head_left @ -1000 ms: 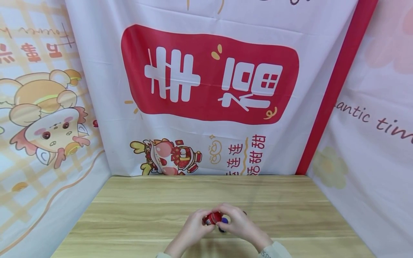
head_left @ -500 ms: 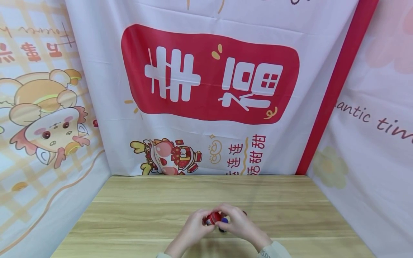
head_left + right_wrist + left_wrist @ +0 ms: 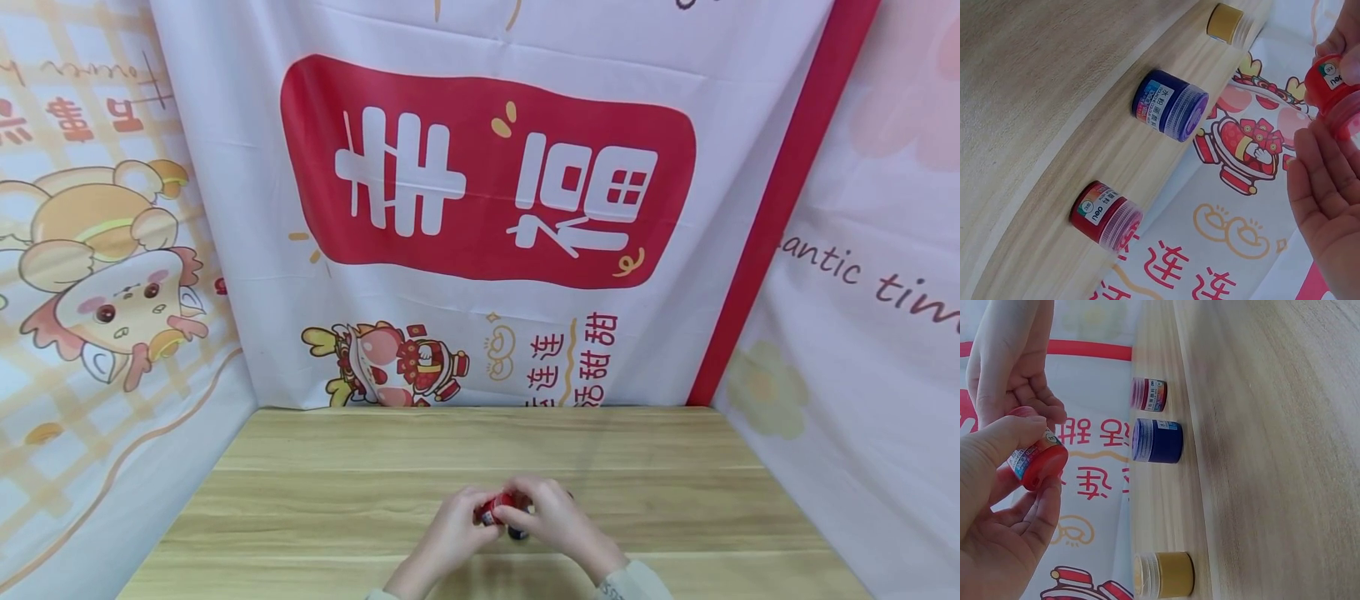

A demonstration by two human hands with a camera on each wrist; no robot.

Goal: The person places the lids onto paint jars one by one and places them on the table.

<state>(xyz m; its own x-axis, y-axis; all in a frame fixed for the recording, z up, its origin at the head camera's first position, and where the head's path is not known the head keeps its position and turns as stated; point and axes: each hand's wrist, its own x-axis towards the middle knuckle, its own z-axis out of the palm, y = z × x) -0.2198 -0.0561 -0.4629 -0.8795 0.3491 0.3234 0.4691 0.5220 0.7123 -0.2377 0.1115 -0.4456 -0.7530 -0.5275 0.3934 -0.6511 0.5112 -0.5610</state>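
Note:
My left hand (image 3: 453, 521) holds a small bright red paint jar (image 3: 495, 506) above the table, near its front. In the left wrist view, thumb and fingers wrap the labelled side of the jar (image 3: 1044, 464), which is tilted. My right hand (image 3: 553, 518) pinches the lid end between thumb and fingers. The jar's clear pinkish lid (image 3: 1346, 114) is partly hidden by the fingers in the right wrist view. Beneath the right hand stands a blue paint jar (image 3: 1167, 442) with a clear lid, mostly hidden in the head view.
A dark red paint jar (image 3: 1093, 209) and a yellow paint jar (image 3: 1225, 22) stand on the wooden table (image 3: 337, 467), either side of the blue one. Printed cloth hangs (image 3: 480, 350) behind the table and along both sides.
My right hand has shifted slightly at the lid, its thumb further left over the red jar. The blue jar's top is now covered. My left hand stays nearly still.

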